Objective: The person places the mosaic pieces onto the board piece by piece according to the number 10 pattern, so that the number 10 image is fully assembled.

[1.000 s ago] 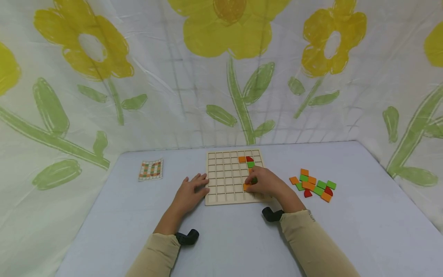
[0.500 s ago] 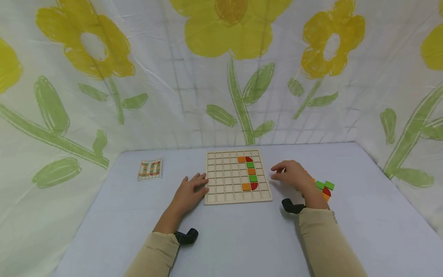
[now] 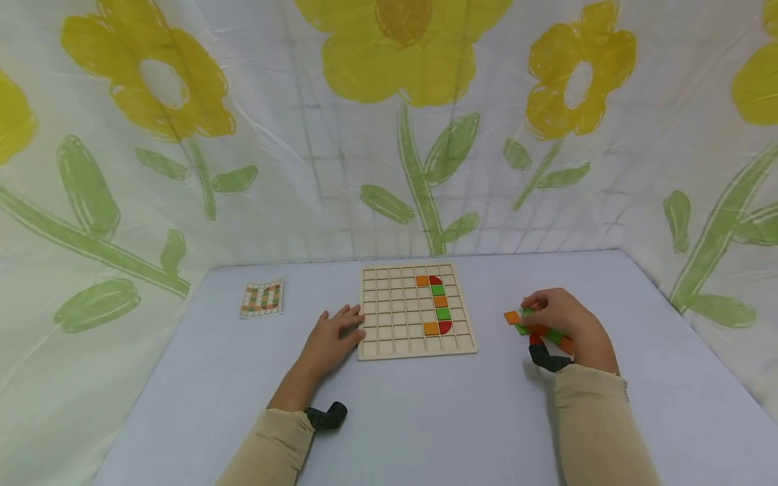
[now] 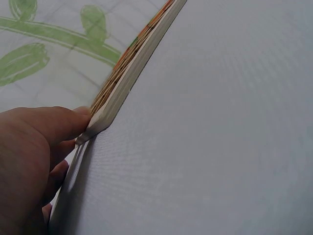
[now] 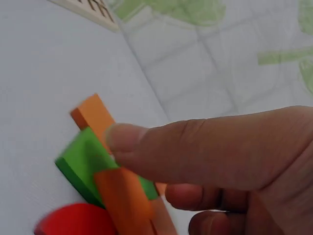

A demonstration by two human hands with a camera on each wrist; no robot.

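Observation:
A pale wooden grid board [image 3: 395,314] lies mid-table in the head view. Orange and green square tiles and red quarter-round pieces [image 3: 445,327] fill some cells in its right half. My left hand [image 3: 331,341] rests against the board's left edge, its thumb touching the edge [image 4: 105,115] in the left wrist view. Over the loose pile at right, my right hand [image 3: 565,320] has thumb and index finger apart, a green tile [image 3: 527,312] showing between them. In the right wrist view, the thumb [image 5: 161,147] covers part of an orange tile [image 5: 95,117]; the index finger is hidden.
A small card [image 3: 263,298] printed with a coloured grid pattern lies at the back left of the table. A white cloth [image 3: 304,202] with painted yellow flowers hangs behind the table. Black wrist cameras [image 3: 328,415] are strapped to both wrists.
My right hand has left the board and moved right to the loose pile, uncovering an orange tile and a red piece in the lower right cells. The left hand stays in place.

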